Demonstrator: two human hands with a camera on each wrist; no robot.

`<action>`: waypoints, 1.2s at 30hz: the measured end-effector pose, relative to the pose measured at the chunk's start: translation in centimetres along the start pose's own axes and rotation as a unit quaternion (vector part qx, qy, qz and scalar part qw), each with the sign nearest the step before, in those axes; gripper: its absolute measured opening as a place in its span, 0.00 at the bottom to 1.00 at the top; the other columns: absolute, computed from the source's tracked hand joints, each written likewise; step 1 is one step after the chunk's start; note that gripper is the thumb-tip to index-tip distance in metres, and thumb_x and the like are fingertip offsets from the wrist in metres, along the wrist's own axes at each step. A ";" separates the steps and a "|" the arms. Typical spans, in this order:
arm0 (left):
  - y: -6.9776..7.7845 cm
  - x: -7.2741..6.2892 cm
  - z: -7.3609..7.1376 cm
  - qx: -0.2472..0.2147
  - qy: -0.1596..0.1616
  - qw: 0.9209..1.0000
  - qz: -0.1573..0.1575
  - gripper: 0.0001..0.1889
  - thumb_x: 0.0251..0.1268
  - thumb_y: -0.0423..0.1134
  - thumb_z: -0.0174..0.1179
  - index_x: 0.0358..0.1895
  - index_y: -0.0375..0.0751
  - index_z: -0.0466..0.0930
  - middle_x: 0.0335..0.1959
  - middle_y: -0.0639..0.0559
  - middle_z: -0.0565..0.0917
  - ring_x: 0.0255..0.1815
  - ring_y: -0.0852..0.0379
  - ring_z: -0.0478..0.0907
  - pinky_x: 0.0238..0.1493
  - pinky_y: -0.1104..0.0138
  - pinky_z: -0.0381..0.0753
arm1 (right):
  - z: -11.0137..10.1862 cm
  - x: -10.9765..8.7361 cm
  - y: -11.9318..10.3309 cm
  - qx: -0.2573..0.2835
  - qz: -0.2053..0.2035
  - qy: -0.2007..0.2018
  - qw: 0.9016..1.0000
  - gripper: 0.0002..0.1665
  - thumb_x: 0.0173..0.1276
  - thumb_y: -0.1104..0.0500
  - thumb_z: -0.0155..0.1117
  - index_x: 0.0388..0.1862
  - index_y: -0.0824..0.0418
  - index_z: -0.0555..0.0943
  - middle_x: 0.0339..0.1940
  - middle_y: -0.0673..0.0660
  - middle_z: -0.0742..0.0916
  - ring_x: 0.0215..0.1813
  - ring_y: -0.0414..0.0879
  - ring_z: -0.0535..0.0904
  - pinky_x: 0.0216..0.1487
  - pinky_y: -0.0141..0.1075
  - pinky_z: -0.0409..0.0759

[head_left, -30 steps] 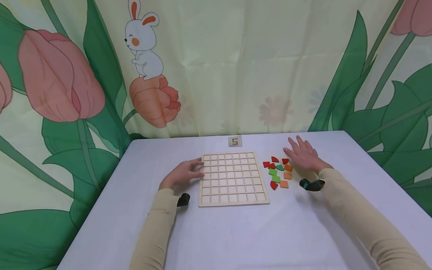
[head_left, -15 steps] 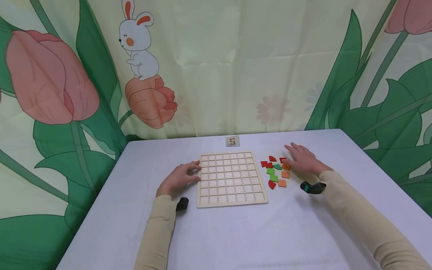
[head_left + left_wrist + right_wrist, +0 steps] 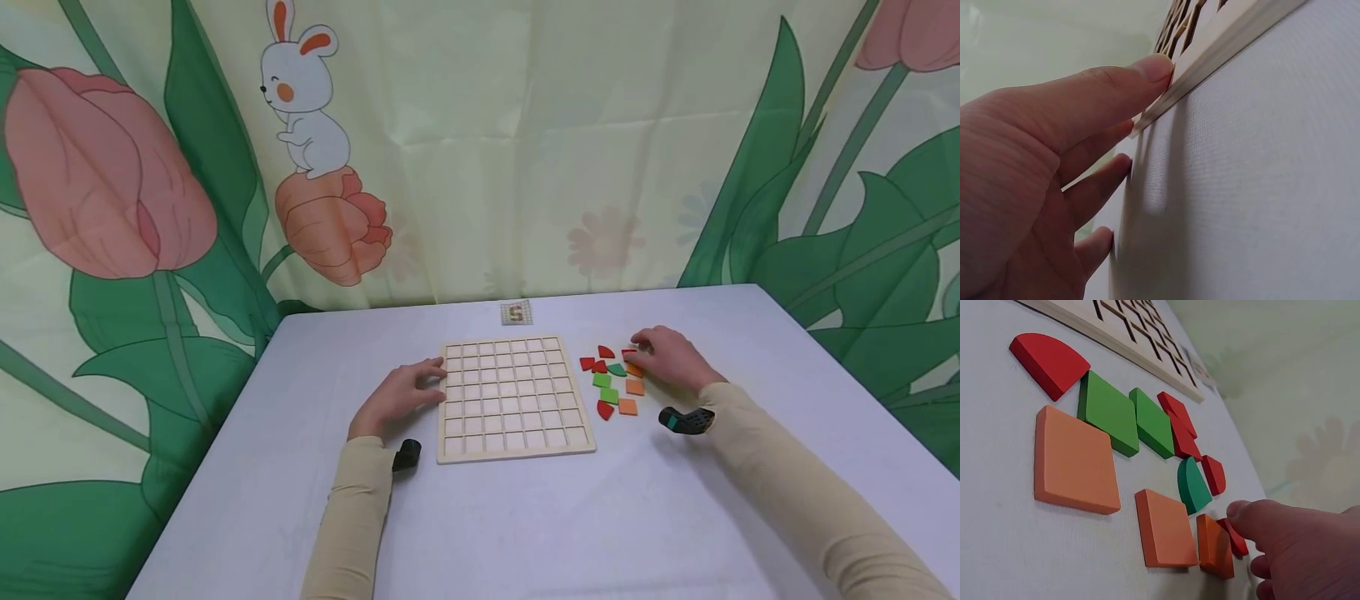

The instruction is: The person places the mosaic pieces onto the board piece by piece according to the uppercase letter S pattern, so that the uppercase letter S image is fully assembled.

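A square wooden grid board [image 3: 517, 457] lies on the table. At its left edge my left hand [image 3: 397, 396] rests its thumb and fingertips; in the left wrist view the thumb [image 3: 1154, 67] touches the wooden rim. My right hand [image 3: 672, 360] is over the far right of the loose pieces, with thumb and bent fingers on either side of a red quarter-circle piece [image 3: 1236, 539]. That piece lies flat and is partly hidden by the thumb. Close by are an orange square [image 3: 1215, 547] and a green leaf-shaped piece [image 3: 1194, 486].
Several other red pieces [image 3: 605, 410], light green squares [image 3: 609, 397] and orange squares [image 3: 627, 407] lie right of the board. Behind the board is a small pattern card [image 3: 516, 312]. A printed curtain [image 3: 465, 167] hangs at the table's far edge.
My right hand has come down and toward the pieces, its straight fingers now bending around the red quarter-circle. My left hand stays at the board's edge. The head view has shifted slightly.
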State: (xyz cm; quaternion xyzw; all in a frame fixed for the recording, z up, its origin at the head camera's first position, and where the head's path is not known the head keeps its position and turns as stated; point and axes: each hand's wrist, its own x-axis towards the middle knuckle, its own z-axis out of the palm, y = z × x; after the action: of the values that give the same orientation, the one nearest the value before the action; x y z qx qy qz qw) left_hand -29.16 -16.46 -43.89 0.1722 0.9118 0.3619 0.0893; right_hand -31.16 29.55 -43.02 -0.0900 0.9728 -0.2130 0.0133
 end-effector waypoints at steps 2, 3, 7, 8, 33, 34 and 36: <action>-0.1 0.1 0.0 0.000 0.000 1.000 -0.001 0.22 0.61 0.40 0.68 0.59 0.40 0.80 0.72 0.50 0.68 0.76 0.47 0.57 0.74 0.52 0.56 | 0.1 0.2 -0.3 0.002 0.004 0.002 1.000 0.26 0.68 0.52 0.64 0.54 0.73 0.78 0.46 0.67 0.82 0.48 0.59 0.74 0.53 0.54 0.78; -0.1 0.1 0.0 -0.002 0.000 1.000 -0.001 0.22 0.61 0.39 0.68 0.59 0.40 0.80 0.72 0.50 0.68 0.76 0.46 0.57 0.75 0.52 0.56 | 0.1 0.3 -0.5 0.003 0.008 0.002 1.000 0.25 0.68 0.53 0.65 0.53 0.72 0.79 0.45 0.66 0.82 0.48 0.59 0.75 0.52 0.53 0.78; -0.2 0.2 0.1 -0.003 0.001 1.000 -0.005 0.22 0.61 0.39 0.68 0.59 0.41 0.80 0.72 0.51 0.67 0.76 0.47 0.57 0.75 0.53 0.55 | 0.2 0.7 -0.9 0.016 0.010 -0.008 1.000 0.21 0.69 0.57 0.64 0.52 0.73 0.79 0.45 0.66 0.82 0.48 0.59 0.75 0.52 0.52 0.79; -0.2 0.2 0.1 -0.003 0.001 1.000 -0.005 0.22 0.61 0.40 0.68 0.59 0.41 0.80 0.72 0.51 0.67 0.76 0.48 0.57 0.75 0.53 0.55 | 0.3 0.8 -1.0 0.021 0.012 -0.010 1.000 0.20 0.69 0.59 0.63 0.53 0.72 0.79 0.47 0.66 0.82 0.49 0.59 0.75 0.53 0.52 0.79; 0.1 0.1 0.2 0.007 0.012 1.000 -0.003 0.22 0.60 0.39 0.68 0.58 0.41 0.81 0.71 0.51 0.69 0.75 0.47 0.58 0.74 0.54 0.57 | 0.4 1.5 -1.6 0.010 0.013 -0.006 1.000 0.18 0.70 0.65 0.59 0.55 0.75 0.76 0.48 0.70 0.79 0.50 0.61 0.73 0.57 0.54 0.78; 0.1 0.1 0.2 0.007 0.012 1.000 -0.002 0.22 0.60 0.39 0.68 0.58 0.41 0.81 0.71 0.51 0.69 0.75 0.48 0.58 0.74 0.54 0.57 | 0.5 1.6 -1.9 0.011 0.016 -0.002 1.000 0.18 0.71 0.65 0.59 0.56 0.75 0.75 0.49 0.70 0.79 0.51 0.61 0.73 0.57 0.55 0.77; 0.0 0.1 0.3 0.007 0.011 1.000 -0.001 0.22 0.60 0.39 0.68 0.58 0.41 0.81 0.71 0.51 0.69 0.75 0.48 0.58 0.74 0.55 0.57 | 0.6 1.8 -2.6 0.020 0.017 0.008 1.000 0.20 0.72 0.65 0.57 0.59 0.75 0.73 0.51 0.71 0.78 0.52 0.62 0.73 0.59 0.56 0.76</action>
State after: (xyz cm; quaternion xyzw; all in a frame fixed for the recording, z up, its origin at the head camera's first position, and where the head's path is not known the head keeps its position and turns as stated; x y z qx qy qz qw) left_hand -29.17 -16.24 -44.05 0.1678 0.9155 0.3571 0.0782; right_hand -32.46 26.64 -42.44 -0.0719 0.9697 -0.2331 0.0112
